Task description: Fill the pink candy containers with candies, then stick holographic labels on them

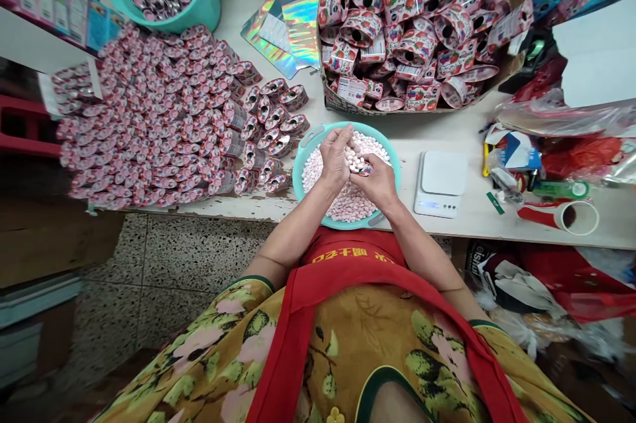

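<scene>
A turquoise basin full of small pale pink candies stands at the table's front edge, and both my hands are over it. My right hand is closed round a small printed can, mostly hidden by the fingers. My left hand is cupped with bent fingers against a small heap of candies at the can. How many candies it grips is hidden. Left of the basin stand loose rows of pink printed cans with dark openings on top.
A densely packed mass of cans covers the table's left. Behind it stands a turquoise bucket of metallic lids. A cardboard box holds more cans. Right are a white digital scale, a red paper cup and plastic bags.
</scene>
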`<action>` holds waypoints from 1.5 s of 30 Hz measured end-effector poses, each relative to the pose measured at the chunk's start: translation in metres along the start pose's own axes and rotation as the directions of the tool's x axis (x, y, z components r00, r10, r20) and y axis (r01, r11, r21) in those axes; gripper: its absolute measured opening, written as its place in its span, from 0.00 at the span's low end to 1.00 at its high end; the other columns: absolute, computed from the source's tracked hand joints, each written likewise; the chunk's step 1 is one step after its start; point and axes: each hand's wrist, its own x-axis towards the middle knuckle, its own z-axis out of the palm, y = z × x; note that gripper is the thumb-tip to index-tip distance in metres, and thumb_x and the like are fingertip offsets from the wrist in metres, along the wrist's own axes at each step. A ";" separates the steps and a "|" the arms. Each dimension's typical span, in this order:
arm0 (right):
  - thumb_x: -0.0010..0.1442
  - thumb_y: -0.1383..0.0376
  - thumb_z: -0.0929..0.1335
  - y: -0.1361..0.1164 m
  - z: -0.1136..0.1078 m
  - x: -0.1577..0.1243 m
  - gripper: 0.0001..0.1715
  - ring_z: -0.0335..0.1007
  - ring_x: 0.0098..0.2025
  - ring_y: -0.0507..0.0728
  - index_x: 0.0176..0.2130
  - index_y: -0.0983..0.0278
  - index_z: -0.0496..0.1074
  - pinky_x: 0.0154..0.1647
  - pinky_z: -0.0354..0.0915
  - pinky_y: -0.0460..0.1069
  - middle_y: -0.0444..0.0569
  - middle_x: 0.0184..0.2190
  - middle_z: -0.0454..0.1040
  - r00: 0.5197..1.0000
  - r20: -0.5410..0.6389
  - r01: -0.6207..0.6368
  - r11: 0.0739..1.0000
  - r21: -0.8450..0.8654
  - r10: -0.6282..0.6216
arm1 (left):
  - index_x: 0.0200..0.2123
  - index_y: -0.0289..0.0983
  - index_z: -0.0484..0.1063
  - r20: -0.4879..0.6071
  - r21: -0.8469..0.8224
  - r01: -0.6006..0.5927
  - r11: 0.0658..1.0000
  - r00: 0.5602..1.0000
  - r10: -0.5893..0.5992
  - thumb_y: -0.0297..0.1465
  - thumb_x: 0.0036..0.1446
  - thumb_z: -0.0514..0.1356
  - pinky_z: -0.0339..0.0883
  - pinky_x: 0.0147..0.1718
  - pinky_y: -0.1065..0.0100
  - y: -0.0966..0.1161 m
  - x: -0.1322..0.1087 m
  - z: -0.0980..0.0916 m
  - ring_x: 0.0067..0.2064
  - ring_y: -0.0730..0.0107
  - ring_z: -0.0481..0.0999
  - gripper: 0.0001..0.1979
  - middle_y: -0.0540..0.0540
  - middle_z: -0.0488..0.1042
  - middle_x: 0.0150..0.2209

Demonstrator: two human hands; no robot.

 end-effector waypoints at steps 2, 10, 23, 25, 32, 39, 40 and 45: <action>0.47 0.61 0.73 0.000 -0.002 0.000 0.22 0.75 0.42 0.64 0.44 0.62 0.76 0.46 0.69 0.56 0.48 0.40 0.80 1.000 0.008 -0.010 1.000 -0.022 0.010 | 0.26 0.38 0.63 -0.009 0.019 0.007 1.000 1.000 -0.007 0.45 0.56 0.70 0.62 0.23 0.75 0.001 -0.001 0.002 0.21 0.81 0.66 0.23 0.57 0.63 0.20; 0.48 0.61 0.72 0.002 -0.006 -0.003 0.18 0.74 0.43 0.62 0.41 0.60 0.75 0.48 0.69 0.55 0.48 0.41 0.79 0.999 -0.036 0.038 0.999 0.006 -0.038 | 0.28 0.38 0.63 -0.035 0.051 -0.028 0.998 0.999 0.030 0.44 0.57 0.70 0.62 0.24 0.76 0.000 0.002 0.008 0.22 0.82 0.68 0.22 0.57 0.64 0.22; 0.48 0.60 0.74 0.007 -0.015 0.001 0.23 0.76 0.47 0.64 0.46 0.61 0.76 0.50 0.69 0.57 0.49 0.46 0.81 0.998 -0.051 0.026 0.993 0.113 -0.020 | 0.29 0.38 0.65 0.022 0.085 -0.003 0.996 1.000 0.001 0.47 0.57 0.69 0.61 0.22 0.76 -0.001 -0.002 0.025 0.21 0.81 0.66 0.21 0.57 0.63 0.21; 0.48 0.61 0.74 0.006 -0.017 0.001 0.22 0.76 0.46 0.63 0.45 0.61 0.76 0.49 0.70 0.56 0.49 0.45 0.81 0.999 -0.048 0.029 0.994 0.109 -0.024 | 0.29 0.38 0.64 0.034 0.092 0.013 0.996 0.999 -0.017 0.47 0.57 0.69 0.59 0.21 0.76 0.001 -0.004 0.026 0.20 0.81 0.66 0.22 0.57 0.63 0.21; 0.47 0.62 0.73 0.005 -0.026 -0.001 0.20 0.75 0.43 0.61 0.42 0.61 0.75 0.48 0.69 0.55 0.48 0.41 0.80 0.998 -0.040 0.044 0.991 0.128 -0.039 | 0.29 0.39 0.63 0.074 0.125 0.034 0.992 0.996 -0.044 0.47 0.58 0.68 0.52 0.16 0.77 0.003 -0.009 0.034 0.17 0.84 0.61 0.22 0.59 0.61 0.19; 0.45 0.61 0.72 0.014 -0.030 0.001 0.20 0.74 0.39 0.60 0.40 0.63 0.75 0.46 0.69 0.54 0.47 0.37 0.79 1.000 -0.008 0.013 0.973 0.230 -0.011 | 0.30 0.38 0.64 0.186 0.171 0.039 0.985 0.980 -0.071 0.44 0.57 0.70 0.48 0.14 0.77 -0.001 -0.016 0.041 0.16 0.85 0.57 0.21 0.60 0.58 0.18; 0.44 0.60 0.72 0.015 -0.030 0.002 0.20 0.73 0.38 0.59 0.40 0.63 0.75 0.45 0.69 0.54 0.46 0.36 0.79 1.000 -0.004 0.001 0.967 0.255 0.000 | 0.30 0.38 0.64 0.204 0.172 0.049 0.984 0.975 -0.084 0.43 0.57 0.70 0.48 0.15 0.77 -0.001 -0.016 0.043 0.16 0.84 0.57 0.20 0.59 0.58 0.18; 0.44 0.57 0.75 0.025 -0.030 0.002 0.28 0.76 0.43 0.59 0.45 0.63 0.76 0.51 0.70 0.55 0.47 0.41 0.80 1.000 0.006 0.006 0.901 0.434 -0.009 | 0.30 0.39 0.65 0.136 0.134 0.055 0.989 0.988 -0.074 0.41 0.61 0.68 0.50 0.15 0.77 0.005 -0.001 0.038 0.17 0.83 0.57 0.17 0.58 0.57 0.19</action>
